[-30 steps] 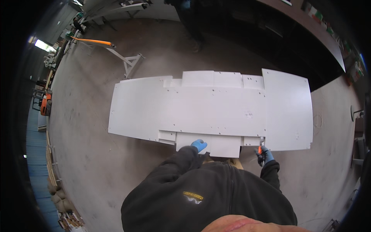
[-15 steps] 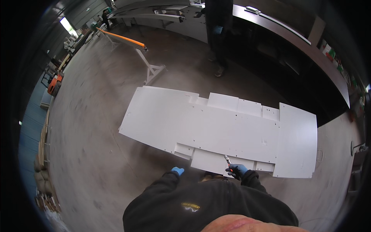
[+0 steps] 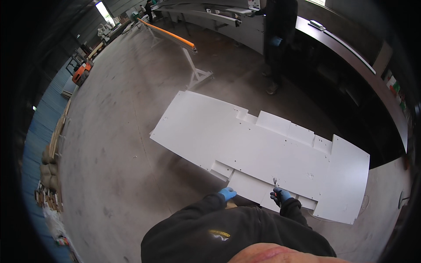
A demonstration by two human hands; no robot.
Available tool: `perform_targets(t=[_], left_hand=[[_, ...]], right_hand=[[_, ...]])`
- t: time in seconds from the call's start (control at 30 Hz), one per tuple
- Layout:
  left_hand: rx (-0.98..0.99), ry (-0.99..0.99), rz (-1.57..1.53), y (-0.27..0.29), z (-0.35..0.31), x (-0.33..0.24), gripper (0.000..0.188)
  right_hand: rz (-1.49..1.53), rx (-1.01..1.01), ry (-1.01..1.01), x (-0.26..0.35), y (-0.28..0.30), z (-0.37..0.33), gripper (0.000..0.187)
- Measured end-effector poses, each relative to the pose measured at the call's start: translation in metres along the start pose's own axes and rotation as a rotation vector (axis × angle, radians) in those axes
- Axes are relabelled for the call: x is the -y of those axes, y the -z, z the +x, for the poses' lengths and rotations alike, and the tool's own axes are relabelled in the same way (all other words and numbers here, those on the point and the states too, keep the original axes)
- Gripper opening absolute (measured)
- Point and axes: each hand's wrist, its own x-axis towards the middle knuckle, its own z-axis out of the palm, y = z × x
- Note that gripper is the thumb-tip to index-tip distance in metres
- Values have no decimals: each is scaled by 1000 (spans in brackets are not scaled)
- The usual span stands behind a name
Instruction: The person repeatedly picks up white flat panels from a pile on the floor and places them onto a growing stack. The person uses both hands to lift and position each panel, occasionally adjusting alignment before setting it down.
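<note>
The right hand [image 3: 283,196], in a blue glove with black fingers, has its grip closed around a slim hand tool [image 3: 275,181] with a silver head and a bit of orange-red showing at the fingers. The tool's head points away from the body, over the near long edge of a big white board [image 3: 272,151], right of that edge's middle. The left hand [image 3: 228,193], gloved in blue, is at the near left corner of a lower white panel [image 3: 249,186] that juts from under this edge; whether its grip is closed on the corner I cannot tell.

The white board lies flat, slanting so its left end is farther from the person. Small dark holes dot its surface, and both long edges are stepped, with notches and white blocks. What bears it is hidden.

Around it spreads a grey floor [image 3: 109,153]. Beyond the far left corner stands a pale trestle [image 3: 197,75] with an orange bar [image 3: 169,36] along its top. Past the far long edge, a co-worker [image 3: 278,26] in dark clothes stands beside a long, curved dark unit [image 3: 346,56].
</note>
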Motion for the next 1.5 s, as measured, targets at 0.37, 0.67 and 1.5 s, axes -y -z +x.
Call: perform_targets(t=[0.37, 0.67, 1.5], left_hand=[[98, -176, 365, 198, 55, 151, 49], [-275, 242, 420, 393, 11, 211, 55], [-42, -401, 952, 479, 70, 279, 17]], right_hand=[[49, 126, 8, -102, -131, 81, 15], [-355, 137, 135, -131, -324, 74, 30], [-769, -72, 284, -190, -387, 150, 34]])
